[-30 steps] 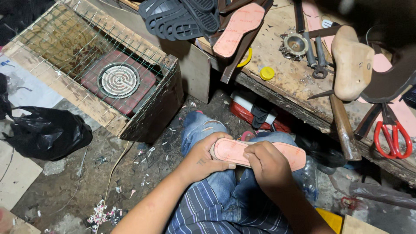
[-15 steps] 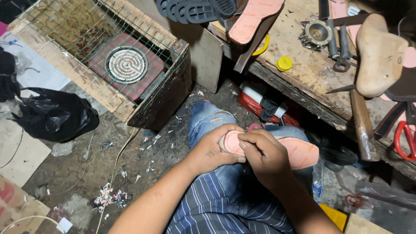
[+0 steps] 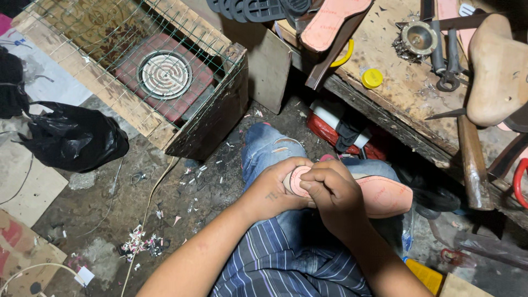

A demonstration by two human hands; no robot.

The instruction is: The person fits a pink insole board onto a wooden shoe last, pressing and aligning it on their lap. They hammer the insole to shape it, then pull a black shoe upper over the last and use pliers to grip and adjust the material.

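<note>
Left hand [image 3: 272, 192] and right hand [image 3: 330, 192] are both working one pink insole [image 3: 379, 195], lying across the lap on the jeans [image 3: 269, 148]. Left grip is closing around the rounded end from the left; right grip is curling over the same end from above, fingers [image 3: 313, 184] folded tight onto the edge. The rest of the insole is sticking out to the right, past the right hand, flat and roughly level.

Surroundings: wooden crate [image 3: 181, 118] with wire mesh is sitting up-left of the knees, a round coil burner [image 3: 164, 75] inside it. Black bag [image 3: 74, 140] is lying on the floor left of the crate. Worktop [image 3: 407, 82] is running along the upper right, carrying a yellow cap [image 3: 372, 78], a wooden shoe last [image 3: 498, 69], pliers [image 3: 448, 55] and a second pink insole [image 3: 330, 22] leaning at its top edge. Hammer handle [image 3: 473, 165] is hanging off the worktop edge, well apart from the hands. Scraps are littering the floor [image 3: 181, 203].
</note>
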